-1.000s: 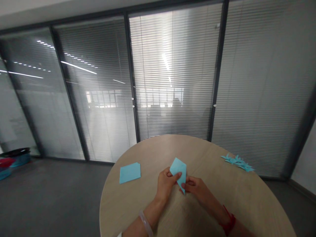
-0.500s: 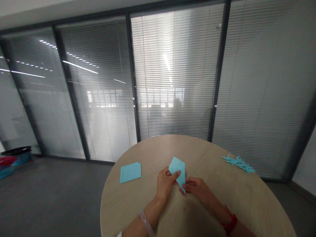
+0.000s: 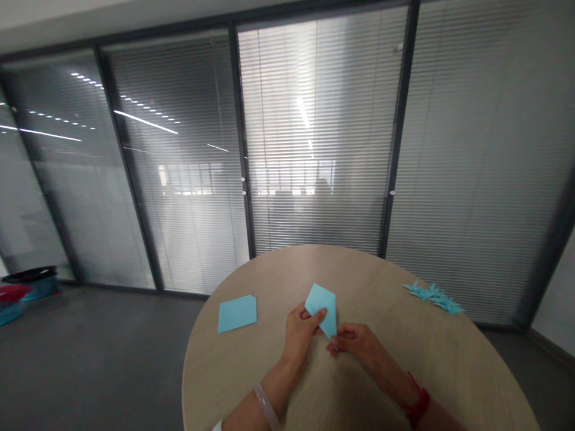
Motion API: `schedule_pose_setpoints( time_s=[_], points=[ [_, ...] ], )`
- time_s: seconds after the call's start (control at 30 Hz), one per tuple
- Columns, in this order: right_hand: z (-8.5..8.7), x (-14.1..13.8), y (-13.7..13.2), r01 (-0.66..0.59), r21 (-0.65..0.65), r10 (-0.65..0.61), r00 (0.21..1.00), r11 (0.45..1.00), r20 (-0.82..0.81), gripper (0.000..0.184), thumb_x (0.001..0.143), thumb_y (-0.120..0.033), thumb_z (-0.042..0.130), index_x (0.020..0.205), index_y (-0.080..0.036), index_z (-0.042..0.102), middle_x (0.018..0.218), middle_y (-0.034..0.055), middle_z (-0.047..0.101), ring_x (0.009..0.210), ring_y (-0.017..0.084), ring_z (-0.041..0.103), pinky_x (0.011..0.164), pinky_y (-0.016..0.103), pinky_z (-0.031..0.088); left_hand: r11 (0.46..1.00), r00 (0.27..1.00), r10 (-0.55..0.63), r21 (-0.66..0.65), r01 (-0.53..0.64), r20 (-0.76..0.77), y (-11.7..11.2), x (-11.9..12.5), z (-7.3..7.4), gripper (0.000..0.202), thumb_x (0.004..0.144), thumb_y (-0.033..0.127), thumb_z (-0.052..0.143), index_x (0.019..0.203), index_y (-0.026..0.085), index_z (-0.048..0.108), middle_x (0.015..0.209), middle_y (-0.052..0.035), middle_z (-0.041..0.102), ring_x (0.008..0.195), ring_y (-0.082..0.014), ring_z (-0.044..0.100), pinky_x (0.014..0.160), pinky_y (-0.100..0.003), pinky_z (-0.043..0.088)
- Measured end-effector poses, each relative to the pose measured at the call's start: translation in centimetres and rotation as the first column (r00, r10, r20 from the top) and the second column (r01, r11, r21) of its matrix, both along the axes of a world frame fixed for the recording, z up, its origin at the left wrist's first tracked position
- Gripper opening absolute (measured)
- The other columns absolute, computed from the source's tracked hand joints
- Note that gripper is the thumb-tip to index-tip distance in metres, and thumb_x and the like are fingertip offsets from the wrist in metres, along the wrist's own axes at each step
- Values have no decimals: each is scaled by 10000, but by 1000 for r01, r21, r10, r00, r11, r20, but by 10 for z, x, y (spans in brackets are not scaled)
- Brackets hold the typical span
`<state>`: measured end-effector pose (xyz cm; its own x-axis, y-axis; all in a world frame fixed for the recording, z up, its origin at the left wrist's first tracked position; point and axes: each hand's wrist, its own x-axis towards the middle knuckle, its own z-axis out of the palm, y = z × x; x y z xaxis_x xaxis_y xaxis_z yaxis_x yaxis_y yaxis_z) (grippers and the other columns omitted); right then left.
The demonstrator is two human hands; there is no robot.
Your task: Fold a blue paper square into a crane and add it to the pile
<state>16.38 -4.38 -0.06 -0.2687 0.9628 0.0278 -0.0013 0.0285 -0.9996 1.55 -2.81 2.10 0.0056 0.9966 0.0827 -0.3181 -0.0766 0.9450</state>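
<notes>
A person's left hand (image 3: 302, 335) and right hand (image 3: 354, 346) pinch a folded sheet of light blue paper (image 3: 321, 308) over a round wooden table (image 3: 269, 383), fingers closed on its edges, where the light, soft sheet seems best held. A stack of blue paper squares (image 3: 238, 313) lies nearby; far left, a blue plastic tub (image 3: 42, 291), its contents unclear.

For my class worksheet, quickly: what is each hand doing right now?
Left hand: closed, holding the folded light-blue paper.
Right hand: closed, pinching that paper near its lower tip.
</notes>
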Motion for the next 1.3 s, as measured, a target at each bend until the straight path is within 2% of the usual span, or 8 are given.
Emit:
schedule_pose_setpoints(
  time_s=[0.27,0.33,0.47,0.57,0.7,0.83,1.13,1.3],
  points=[
    [-8,0,4,26,15,-26,1000,1000,-8,323,545,-450,779,642,-167,657,623,31,710,610,212,654,661,332,484,1000,1000,4,7,-5,31,-1,0,1,378,533,374,819,770,119,671,713,-53,697,577,-150,608,568,-261,499],
    [-9,-1,6,44,32,-44,999,999,6,320,546,-453,774,633,-169,657,616,31,707,606,212,650,644,324,476,999,1000,-14,33,14,-11,0,0,1,358,529,356,821,750,124,663,688,-39,687,568,-141,593,559,-249,483],
    [-7,-4,7,71,59,-73,997,996,26,305,548,-453,762,615,-177,653,602,26,698,603,212,644,627,310,465,994,985,25,110,-6,-170,2,1,0,286,495,266,830,582,145,585,525,23,590,470,-97,489,474,-203,389],
    [-3,-5,6,64,80,-66,998,995,24,313,548,-458,765,622,-174,656,585,20,685,590,203,632,625,310,467,990,977,41,141,-11,-211,3,0,0,276,510,244,813,541,156,553,496,35,560,449,-87,453,461,-200,361],
    [-1,-2,1,9,63,-5,998,998,-58,378,622,-533,711,648,-159,663,655,37,693,665,217,651,717,345,499,991,983,25,135,0,-180,3,-1,0,260,536,299,799,574,145,594,549,3,610,487,-109,501,491,-213,387],
    [-6,0,-1,-53,12,54,984,999,-168,424,678,-569,667,756,-153,685,787,70,718,771,239,667,827,391,500,992,988,69,113,-54,-136,3,-1,2,274,526,305,803,582,150,584,535,16,600,471,-102,491,477,-209,382],
    [5,-1,-6,-69,73,72,996,995,-43,420,684,-581,660,675,-164,712,721,63,716,741,240,665,792,371,504,987,979,81,149,-53,-186,7,-3,-3,243,567,277,774,590,158,563,531,23,576,481,-103,483,489,-211,389],
    [4,0,-1,-40,57,42,999,998,-33,423,649,-579,687,673,-158,719,702,63,720,701,235,664,767,371,505,987,979,90,151,-63,-184,7,-1,-3,232,575,259,759,583,168,545,509,34,555,455,-93,451,484,-211,387]
  ],
)
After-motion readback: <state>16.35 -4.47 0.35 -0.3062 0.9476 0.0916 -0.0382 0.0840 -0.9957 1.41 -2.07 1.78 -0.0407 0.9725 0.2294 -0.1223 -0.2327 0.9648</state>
